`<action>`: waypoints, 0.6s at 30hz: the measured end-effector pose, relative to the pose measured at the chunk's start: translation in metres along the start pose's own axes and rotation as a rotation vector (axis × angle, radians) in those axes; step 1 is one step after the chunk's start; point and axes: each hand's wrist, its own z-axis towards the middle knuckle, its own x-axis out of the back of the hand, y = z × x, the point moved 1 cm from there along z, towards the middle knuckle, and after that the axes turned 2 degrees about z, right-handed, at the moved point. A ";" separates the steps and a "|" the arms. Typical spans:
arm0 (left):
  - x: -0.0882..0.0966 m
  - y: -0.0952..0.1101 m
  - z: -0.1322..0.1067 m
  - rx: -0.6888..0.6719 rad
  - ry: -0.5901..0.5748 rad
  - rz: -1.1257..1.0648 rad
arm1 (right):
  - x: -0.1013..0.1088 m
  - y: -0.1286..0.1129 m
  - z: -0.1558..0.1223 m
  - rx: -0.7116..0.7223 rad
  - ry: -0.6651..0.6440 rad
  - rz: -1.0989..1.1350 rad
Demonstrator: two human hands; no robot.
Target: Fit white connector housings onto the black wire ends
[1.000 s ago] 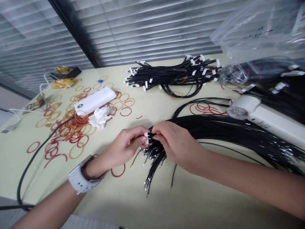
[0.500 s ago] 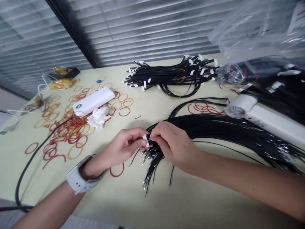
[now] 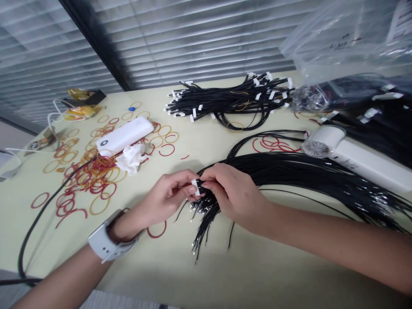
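1. Against the earlier frames: whole scene shifted slightly left in view, hands nearly in the same place, and a white plastic connector (image 3: 195, 187) showing more upright between the fingertips.
2. Left hand (image 3: 164, 198), lower centre-left of the frame: forearm entering from the lower left corner, white smartwatch (image 3: 103, 237) on the wrist, fingers reaching toward the middle.
3. Right hand (image 3: 233, 193), just right of centre: forearm entering from the right edge, back of the hand upward, fingers bent down over the wire ends.
4. Grip narrow on both sides: left fingertips pinching the white plastic connector, right fingers closed on the black wires just beside it, the two hands almost meeting.
5. Black wires (image 3: 289, 171) in a long loose arc on the pale surface (image 3: 257, 274), centre to right, bare metal ends fanning out below the hands toward the bottom centre.
6. Upper centre: a separate bundle of black wires with white tags (image 3: 231, 101).
7. Left of the hands: red and tan rubber bands (image 3: 96, 176) scattered around a white power bank (image 3: 125, 136) and crumpled tissue (image 3: 130, 159).
8. Right edge: white appliance with a round grille (image 3: 341, 150), below a clear plastic bag (image 3: 341, 38).
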 end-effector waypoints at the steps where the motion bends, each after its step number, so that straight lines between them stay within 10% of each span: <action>1: -0.001 0.001 0.000 -0.005 0.004 -0.012 | 0.000 0.000 0.000 0.001 0.010 0.003; 18: 0.003 -0.001 -0.001 0.008 0.048 0.043 | 0.003 0.002 0.002 -0.059 -0.036 0.089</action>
